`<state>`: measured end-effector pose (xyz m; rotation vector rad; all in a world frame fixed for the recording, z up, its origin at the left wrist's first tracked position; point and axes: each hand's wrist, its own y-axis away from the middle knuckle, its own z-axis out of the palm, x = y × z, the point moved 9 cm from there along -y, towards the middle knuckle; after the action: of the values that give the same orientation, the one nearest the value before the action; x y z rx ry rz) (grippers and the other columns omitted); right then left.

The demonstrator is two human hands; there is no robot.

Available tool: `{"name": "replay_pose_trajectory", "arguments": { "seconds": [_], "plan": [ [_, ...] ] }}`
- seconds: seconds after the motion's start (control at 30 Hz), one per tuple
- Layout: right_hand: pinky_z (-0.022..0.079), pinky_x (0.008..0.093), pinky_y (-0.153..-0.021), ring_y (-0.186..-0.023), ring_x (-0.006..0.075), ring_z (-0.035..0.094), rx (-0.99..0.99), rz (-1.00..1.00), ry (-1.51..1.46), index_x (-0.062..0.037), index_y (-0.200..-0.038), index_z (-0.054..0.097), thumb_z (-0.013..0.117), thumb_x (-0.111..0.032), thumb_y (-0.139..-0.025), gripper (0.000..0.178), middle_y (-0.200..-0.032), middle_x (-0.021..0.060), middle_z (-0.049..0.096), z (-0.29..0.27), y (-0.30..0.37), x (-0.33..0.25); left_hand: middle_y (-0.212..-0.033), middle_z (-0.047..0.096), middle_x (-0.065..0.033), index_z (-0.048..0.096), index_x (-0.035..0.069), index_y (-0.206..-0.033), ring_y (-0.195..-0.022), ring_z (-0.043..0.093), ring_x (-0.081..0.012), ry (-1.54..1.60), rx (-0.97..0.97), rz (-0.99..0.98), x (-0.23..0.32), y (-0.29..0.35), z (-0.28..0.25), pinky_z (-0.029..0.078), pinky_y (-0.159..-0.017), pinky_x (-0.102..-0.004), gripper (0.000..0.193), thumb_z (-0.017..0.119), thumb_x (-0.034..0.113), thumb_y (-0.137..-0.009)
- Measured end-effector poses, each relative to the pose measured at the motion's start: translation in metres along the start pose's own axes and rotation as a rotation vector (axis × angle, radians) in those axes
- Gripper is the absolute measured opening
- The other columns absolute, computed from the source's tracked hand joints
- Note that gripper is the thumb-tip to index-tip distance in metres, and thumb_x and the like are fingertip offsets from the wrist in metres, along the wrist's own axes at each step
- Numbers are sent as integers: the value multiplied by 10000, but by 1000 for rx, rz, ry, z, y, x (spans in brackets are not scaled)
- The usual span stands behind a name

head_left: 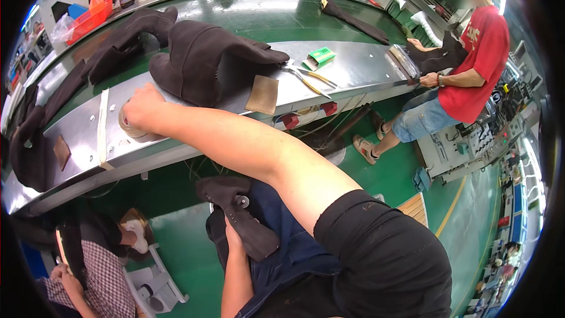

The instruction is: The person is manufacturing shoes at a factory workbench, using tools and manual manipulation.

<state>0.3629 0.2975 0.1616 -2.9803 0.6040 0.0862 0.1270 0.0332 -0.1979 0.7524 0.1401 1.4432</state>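
My right arm reaches across to the metal bench edge, where my right hand (144, 108) is closed around a brown roll of tape (134, 132). Down at my lap, a dark suede boot upper (250, 224) lies against my blue apron, with a small round metal piece on it. My left hand (232, 237) grips that upper from its left side; most of the fingers are hidden behind it. Just past my right forearm a larger dark boot upper (197, 62) rests folded on the bench. Left of my right hand, a pale strip (103, 129) runs across the metal.
Yellow-handled pliers (312, 82), a brown square patch (262, 94) and a green box (319, 58) lie along the bench (359, 62). More dark uppers (126, 38) rest on the green belt (235, 15). A co-worker in red (485, 41) stands right; another person (106, 265) sits lower left.
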Motion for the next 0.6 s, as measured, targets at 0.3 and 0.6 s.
{"name": "replay_pose_trajectory", "arguments": {
  "seconds": [0.3,0.6],
  "plan": [
    [600,459,-866,-1117,275,747,-52,93,-5,-150,-1183,802,678,-256,-919,310,-1195,84,783,7,-16,9,-1053,661,-166,489,135,-1446,-826,709,-355,-107,131,131,20,17,19,615,-748,-487,504,407,515,-1126],
    [606,447,-845,-1062,288,761,47,106,-64,-133,-1102,821,681,-268,-910,273,-1105,106,798,1,-9,12,-1032,665,-174,487,101,-1443,-794,710,-355,-182,138,163,26,22,30,614,-731,-482,526,424,512,-1120]
  ]
}}
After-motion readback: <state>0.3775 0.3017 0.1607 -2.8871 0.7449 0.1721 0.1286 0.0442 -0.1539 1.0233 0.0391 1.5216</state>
